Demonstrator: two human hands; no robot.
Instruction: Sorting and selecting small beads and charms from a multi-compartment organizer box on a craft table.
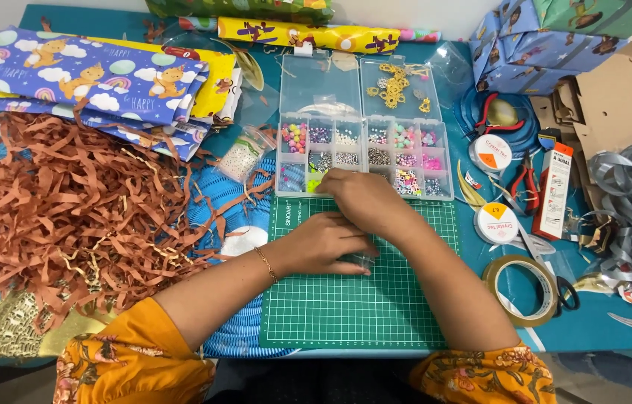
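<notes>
Both hands meet on the far part of the green mat [361, 307], just near of the bead box [364, 157]. The left hand [323, 243] lies flat, fingers curled over a small clear bag [361, 262] pressed to the mat. The right hand [364, 198] reaches to the box's near edge, fingers bent down; whether it pinches a bead I cannot tell. The step looks like picking beads. The next move calls for a fine pinch, with the bag held steady. Red paper shred [77, 209] lies left, a tape roll [522, 288] right
</notes>
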